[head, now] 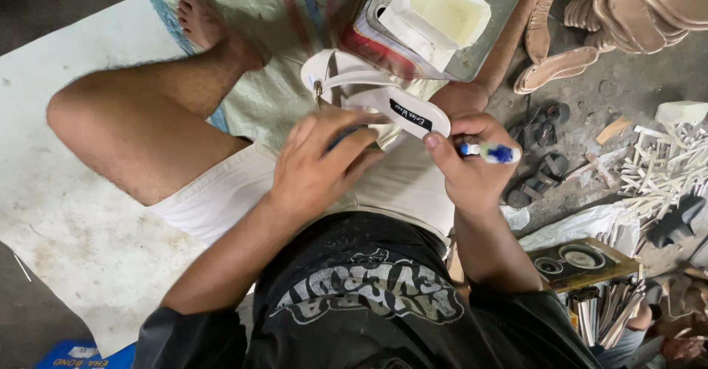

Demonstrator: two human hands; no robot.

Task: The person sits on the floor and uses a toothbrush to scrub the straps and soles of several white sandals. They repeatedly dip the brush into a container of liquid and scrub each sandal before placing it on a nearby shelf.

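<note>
head view, looking straight down at a person seated on the floor with bare legs folded. both hands meet over the lap on a white sandal (376, 96), which lies sole side toward the person across the thigh, its straps and a small metal buckle pointing away, a dark label on the insole. the left hand (321, 166) is curled over the near end of the sandal, fingers closed on it and on a thin dark tool that is mostly hidden under the fingers. the right hand (464, 162) is closed around a small brush with a blue and white handle (490, 152), its thumb resting by the sandal's heel edge. the hands sit close together, nearly touching.

beyond the sandal a white open container (439, 8) sits on a metal tray (479, 56) on a woven sack (280, 15). tan soles (627, 8) are stacked at the upper right, dark sandals (542, 155) lie on the floor beside the right hand, and pale offcut strips (664, 162) are heaped at the right.

judging by this, the step in hand seems to be coating or working the sandal's edge; the next move calls for a steady grip by the left hand and a controlled brush tip at the seam.
</note>
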